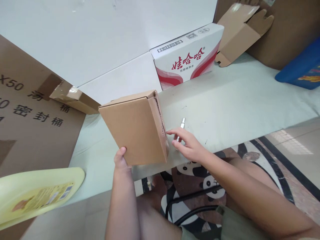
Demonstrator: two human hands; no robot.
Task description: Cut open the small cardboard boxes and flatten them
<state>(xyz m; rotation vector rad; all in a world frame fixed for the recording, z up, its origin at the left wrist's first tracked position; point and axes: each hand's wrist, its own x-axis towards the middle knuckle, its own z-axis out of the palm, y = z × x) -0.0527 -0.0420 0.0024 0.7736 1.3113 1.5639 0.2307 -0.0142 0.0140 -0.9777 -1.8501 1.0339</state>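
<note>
A closed brown cardboard box stands tilted on the pale cloth, its perforated narrow side facing right. My left hand grips its lower left corner, thumb on the front face and the other fingers hidden behind. At the box's right side is my right hand, with the index finger stretched to the perforated edge, touching it or nearly so. The other fingers of that hand are curled around a slim white tool, whose narrow tip sticks out above the hand. Its exact kind is too small to tell.
Behind stands a white and red water carton, beside an open cardboard box. A large printed carton and a yellow bottle are on the left. A blue container is at right. The pale cloth covers the table.
</note>
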